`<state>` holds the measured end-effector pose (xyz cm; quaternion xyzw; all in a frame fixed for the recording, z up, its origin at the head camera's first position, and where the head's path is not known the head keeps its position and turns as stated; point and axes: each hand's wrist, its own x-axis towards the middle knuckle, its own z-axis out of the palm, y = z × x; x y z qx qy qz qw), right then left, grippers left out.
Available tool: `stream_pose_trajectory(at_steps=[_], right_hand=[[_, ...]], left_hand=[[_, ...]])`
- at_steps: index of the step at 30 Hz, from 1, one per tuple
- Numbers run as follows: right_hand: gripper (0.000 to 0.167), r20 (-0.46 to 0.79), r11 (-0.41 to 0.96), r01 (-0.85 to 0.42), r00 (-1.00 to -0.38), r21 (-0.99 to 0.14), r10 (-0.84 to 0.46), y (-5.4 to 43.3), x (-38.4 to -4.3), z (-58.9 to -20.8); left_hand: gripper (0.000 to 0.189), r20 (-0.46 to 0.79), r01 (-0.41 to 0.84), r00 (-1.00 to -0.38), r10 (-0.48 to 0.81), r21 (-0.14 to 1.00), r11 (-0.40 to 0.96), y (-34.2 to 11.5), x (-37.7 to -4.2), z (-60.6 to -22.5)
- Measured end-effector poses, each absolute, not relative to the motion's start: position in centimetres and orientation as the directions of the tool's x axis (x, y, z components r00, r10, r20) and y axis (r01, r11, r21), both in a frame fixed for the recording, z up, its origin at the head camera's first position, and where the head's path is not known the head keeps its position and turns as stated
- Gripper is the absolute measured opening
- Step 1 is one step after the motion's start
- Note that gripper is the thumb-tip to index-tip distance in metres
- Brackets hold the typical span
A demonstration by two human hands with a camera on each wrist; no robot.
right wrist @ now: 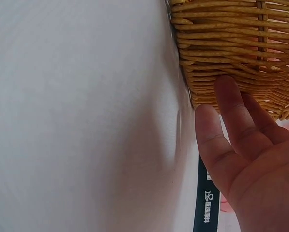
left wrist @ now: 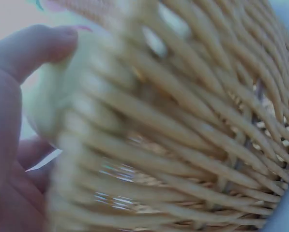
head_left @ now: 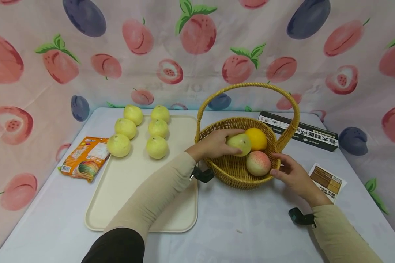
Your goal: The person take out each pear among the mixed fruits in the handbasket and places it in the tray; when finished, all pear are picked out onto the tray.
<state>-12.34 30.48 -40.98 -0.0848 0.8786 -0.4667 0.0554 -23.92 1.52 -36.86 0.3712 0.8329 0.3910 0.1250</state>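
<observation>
A wicker basket (head_left: 240,182) with a tall arched handle stands right of the tray. Reaching over its left rim, my left hand (head_left: 216,145) grips a yellow-green fruit (head_left: 241,144) inside it. An orange (head_left: 256,138) and a pink-and-cream peach (head_left: 258,163) lie in the basket beside that fruit. The left wrist view is blurred, with the basket wall (left wrist: 183,130) covering part of the held fruit (left wrist: 62,96). My right hand (head_left: 297,177) touches the basket's right side near the handle's base; its fairly straight fingers (right wrist: 231,113) rest against the outer weave in the right wrist view.
Several similar yellow-green fruits (head_left: 157,147) stand in two rows at the back of a cream tray (head_left: 145,215). An orange snack packet (head_left: 85,157) lies left of it. Behind the basket is a long black box (head_left: 312,137); a brown-and-white packet (head_left: 327,182) lies by my right wrist.
</observation>
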Motion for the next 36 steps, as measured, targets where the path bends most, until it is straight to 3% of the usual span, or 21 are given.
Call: stream_pose_trajectory(at_steps=[12,24,36], right_hand=[[0.057,-0.025,0.560,-0.098,-0.978,-0.823,-0.208,30.7,-12.6,-41.2],[0.058,-0.016,0.551,-0.103,-0.978,-0.828,-0.207,30.8,-12.5,-41.2],[0.058,-0.024,0.540,-0.097,-0.977,-0.836,-0.212,30.6,-12.6,-41.3]], left_hand=[[0.066,0.049,0.526,-0.679,0.733,0.728,0.439,-1.8,-21.3,-33.7],[0.065,0.106,0.517,-0.689,0.717,0.765,0.384,-6.8,-18.5,-33.9],[0.063,0.145,0.521,-0.718,0.681,0.761,0.387,-10.7,-18.2,-34.7]])
